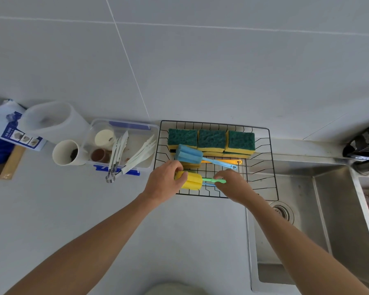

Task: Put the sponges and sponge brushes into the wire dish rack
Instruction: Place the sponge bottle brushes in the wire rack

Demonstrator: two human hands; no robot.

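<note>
A black wire dish rack (271, 158) stands on the counter beside the sink. Three green-and-yellow sponges (211, 139) lie in a row along its far side. A blue sponge brush (189, 154) rests in the rack over an orange handle (228, 161). At the rack's near edge, my left hand (165, 180) grips the foam head of a yellow sponge brush (192, 181). My right hand (232, 185) pinches that brush's green handle (209, 179). A blue handle peeks out just below the green one.
A clear plastic box (124, 124) with white tongs (140, 156), metal tongs and small cups sits left of the rack. A white cup (65, 153) and a white container stand further left. The steel sink (313, 220) opens on the right.
</note>
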